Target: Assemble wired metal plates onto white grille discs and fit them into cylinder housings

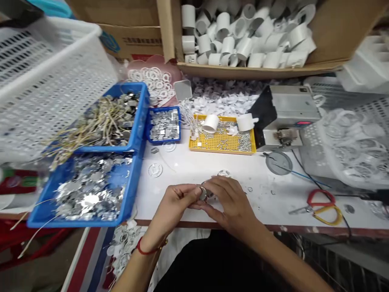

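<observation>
Blue front tray: silvery pieces. Hands hold small round part.

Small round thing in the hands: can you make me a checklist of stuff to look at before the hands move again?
1. Left hand has the small round part: ok, pinched between thumb and fingers.
2. Right hand close by: ok, its fingers are right at the part.
3. Cutting tool away from fingers: ok, it lies off to the right, apart from both hands.
4. Yellow tray holds only tiny bits: not ok, two white cups are there too.
5. Whole part easy to see: not ok, fingers cover some of it.
6. Part's underside: cannot tell, it is hidden.
</observation>
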Tool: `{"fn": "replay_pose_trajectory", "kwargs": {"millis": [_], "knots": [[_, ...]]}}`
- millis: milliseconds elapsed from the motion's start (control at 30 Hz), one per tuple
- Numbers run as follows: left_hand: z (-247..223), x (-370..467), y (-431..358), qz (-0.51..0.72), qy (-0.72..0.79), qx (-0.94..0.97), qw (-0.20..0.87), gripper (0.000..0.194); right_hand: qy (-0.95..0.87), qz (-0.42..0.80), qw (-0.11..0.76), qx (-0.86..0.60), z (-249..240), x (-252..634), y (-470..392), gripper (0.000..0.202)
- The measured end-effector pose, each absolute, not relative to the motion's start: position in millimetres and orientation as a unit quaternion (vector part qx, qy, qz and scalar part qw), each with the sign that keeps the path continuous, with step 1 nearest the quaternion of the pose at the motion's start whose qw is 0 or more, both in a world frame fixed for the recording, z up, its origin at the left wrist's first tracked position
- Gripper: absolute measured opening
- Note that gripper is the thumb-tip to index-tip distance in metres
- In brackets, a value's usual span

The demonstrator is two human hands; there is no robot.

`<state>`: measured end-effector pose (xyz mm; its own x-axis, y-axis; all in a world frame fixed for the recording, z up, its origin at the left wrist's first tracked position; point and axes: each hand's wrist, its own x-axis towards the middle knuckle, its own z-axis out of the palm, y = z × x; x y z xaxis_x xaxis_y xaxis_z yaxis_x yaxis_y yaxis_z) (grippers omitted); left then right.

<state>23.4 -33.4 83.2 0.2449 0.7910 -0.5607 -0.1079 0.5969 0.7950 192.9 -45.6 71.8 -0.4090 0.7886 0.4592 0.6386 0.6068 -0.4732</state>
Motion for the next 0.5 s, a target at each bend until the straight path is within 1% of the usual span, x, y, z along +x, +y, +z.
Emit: {"fn": "replay_pose_trajectory", "kwargs": {"millis": [67,167,233,300,333,367,433,500], "knots": [[79.2,38.1,-32.7,0.287,0.523,0.353,0.721,0.035,-0.827,0.113,0.325,-0.446,71.3,206.4,-50.5,0.025],[75.4,54.1,-37.1,0.252,0.502,0.378,0.736,0.032,-0.816,0.107,0.311,-0.476,72.0,222.5,-63.5,0.021],[74.7,61.2,-41.4,0.224,0.477,0.376,0.762,0.035,-0.810,0.077,0.302,-0.497,71.9,230.6,-70.0,0.021],[74.5,64.2,-42.5,0.216,0.474,0.397,0.756,0.040,-0.802,0.038,0.291,-0.521,69.9,236.8,-69.9,0.019],[73.9,64.4,-40.9,0.225,0.489,0.434,0.722,0.043,-0.794,0.024,0.286,-0.536,67.7,239.1,-66.5,0.017],[72.5,64.0,-37.7,0.242,0.511,0.490,0.664,0.047,-0.783,0.014,0.281,-0.555,64.5,240.6,-61.2,0.015],[66.3,63.4,-27.3,0.266,0.539,0.626,0.497,0.063,-0.765,0.008,0.264,-0.587,56.1,240.8,-46.5,0.013],[55.8,65.6,-15.6,0.242,0.523,0.735,0.357,0.077,-0.759,0.012,0.241,-0.604,46.7,237.7,-31.4,0.013]]}}
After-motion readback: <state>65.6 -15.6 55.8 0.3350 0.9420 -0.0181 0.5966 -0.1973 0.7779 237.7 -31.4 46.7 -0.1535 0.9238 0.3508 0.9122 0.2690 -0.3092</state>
